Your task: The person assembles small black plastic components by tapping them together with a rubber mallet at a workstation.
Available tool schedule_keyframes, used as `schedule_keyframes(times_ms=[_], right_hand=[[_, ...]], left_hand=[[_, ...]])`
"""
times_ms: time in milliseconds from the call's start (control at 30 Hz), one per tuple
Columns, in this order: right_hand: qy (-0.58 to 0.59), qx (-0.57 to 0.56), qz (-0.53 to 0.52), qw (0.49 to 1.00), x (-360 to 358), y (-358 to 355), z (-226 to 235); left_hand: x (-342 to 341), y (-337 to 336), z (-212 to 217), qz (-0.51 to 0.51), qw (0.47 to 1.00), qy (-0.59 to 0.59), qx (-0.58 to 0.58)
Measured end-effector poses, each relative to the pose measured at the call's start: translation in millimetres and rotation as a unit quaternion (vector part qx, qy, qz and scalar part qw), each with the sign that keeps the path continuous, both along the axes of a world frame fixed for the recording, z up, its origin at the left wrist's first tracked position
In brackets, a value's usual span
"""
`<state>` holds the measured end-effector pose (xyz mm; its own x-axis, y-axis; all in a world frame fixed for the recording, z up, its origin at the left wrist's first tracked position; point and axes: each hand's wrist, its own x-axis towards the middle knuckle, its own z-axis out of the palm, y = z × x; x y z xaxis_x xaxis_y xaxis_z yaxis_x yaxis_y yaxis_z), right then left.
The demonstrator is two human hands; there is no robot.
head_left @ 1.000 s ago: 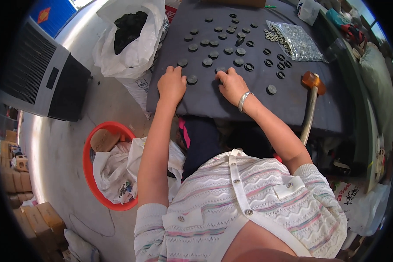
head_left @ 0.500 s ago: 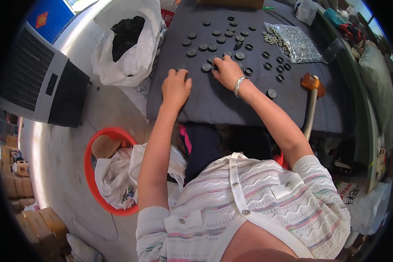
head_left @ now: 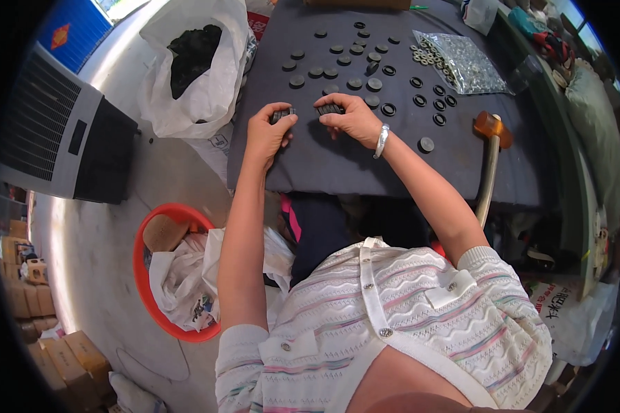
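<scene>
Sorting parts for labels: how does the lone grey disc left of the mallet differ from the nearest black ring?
- Face: the grey disc looks solid across; the black ring is a dark band around a lighter centre.
- Placement: the grey disc sits apart, closer to the person; the black ring is in a loose cluster of similar rings.
Shared: both are round and lie on the dark tabletop.

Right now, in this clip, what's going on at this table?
The left hand grips a few dark round pieces, and the right hand holds a short row of similar discs; the two hands are apart. More loose discs and black rings lie on the dark table. A mallet lies to the right, with a clear bag of small parts farther back.
</scene>
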<state>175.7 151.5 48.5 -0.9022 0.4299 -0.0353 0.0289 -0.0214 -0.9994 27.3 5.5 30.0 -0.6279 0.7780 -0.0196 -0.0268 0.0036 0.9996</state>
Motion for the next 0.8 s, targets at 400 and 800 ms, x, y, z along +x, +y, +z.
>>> schedule_keyframes(times_ms=[400, 800], right_hand=[[0.091, -0.085, 0.083, 0.989, 42.8, -31.9, 8.9], [-0.059, 0.420, -0.011, 0.906, 45.1, -9.7, -12.3]], left_hand=[[84.5, -32.2, -8.8, -0.063, 0.879, -0.407, 0.241], [85.1, -41.8, -10.6, 0.040, 0.900, -0.373, 0.221]])
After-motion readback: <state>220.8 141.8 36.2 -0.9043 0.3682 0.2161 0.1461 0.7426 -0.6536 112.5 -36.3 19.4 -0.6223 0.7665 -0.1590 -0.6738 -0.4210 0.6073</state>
